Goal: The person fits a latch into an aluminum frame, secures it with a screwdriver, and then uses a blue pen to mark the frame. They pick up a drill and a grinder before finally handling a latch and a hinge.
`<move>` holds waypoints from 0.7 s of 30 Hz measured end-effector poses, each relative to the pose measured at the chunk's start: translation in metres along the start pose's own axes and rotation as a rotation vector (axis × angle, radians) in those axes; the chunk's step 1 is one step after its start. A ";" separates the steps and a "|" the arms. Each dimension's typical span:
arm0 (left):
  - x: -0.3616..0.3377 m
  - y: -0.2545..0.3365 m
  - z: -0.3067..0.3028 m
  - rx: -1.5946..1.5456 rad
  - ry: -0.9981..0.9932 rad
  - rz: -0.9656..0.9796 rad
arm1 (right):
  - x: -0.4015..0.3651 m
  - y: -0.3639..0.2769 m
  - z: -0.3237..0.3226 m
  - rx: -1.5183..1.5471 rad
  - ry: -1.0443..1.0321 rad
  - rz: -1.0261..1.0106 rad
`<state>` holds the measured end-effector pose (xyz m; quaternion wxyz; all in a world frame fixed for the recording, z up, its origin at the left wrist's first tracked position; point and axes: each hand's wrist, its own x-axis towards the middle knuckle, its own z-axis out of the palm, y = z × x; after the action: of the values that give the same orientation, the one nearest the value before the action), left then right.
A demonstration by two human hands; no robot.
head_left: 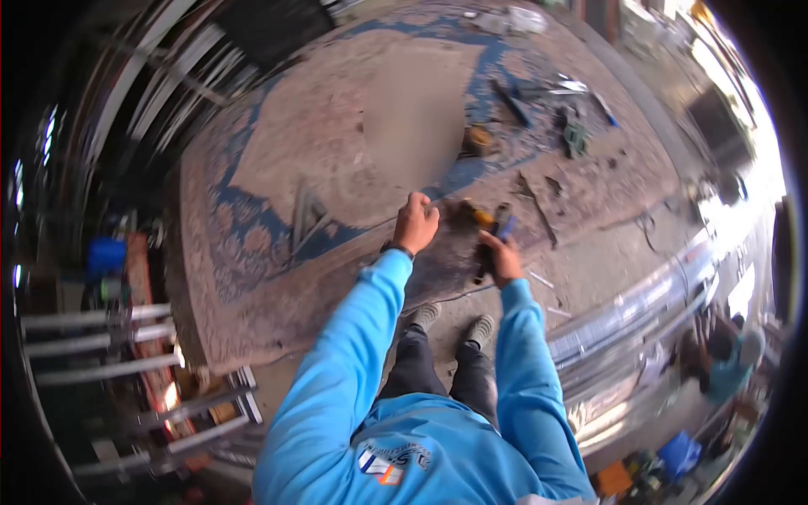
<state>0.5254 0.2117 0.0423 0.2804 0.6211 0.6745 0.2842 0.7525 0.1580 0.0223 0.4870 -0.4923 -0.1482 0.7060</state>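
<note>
My left hand is held out over the near edge of a worn patterned carpet, its fingers curled together. Whatever it may hold is too small to make out. To its right, my right hand is closed around a dark tool with a blue part. A yellow-and-black tool shows just beyond that hand. Near the far side of the tools, a round brownish object rests on the carpet. A blurred grey oval hides part of the carpet ahead.
Metal tools lie at the right of the carpet. A bundle of long metal profiles runs along the right, with another person beyond it. Frames and bars stand at the left. An angled metal piece lies on the carpet.
</note>
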 end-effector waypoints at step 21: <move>0.162 -0.111 -0.162 0.323 -0.019 0.135 | 0.148 -0.056 0.069 -1.977 0.149 -0.630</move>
<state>0.3198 0.3602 0.0678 0.1637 0.7046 0.6654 0.1843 0.7189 0.3272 0.0123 0.0363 -0.6533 -0.7521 0.0781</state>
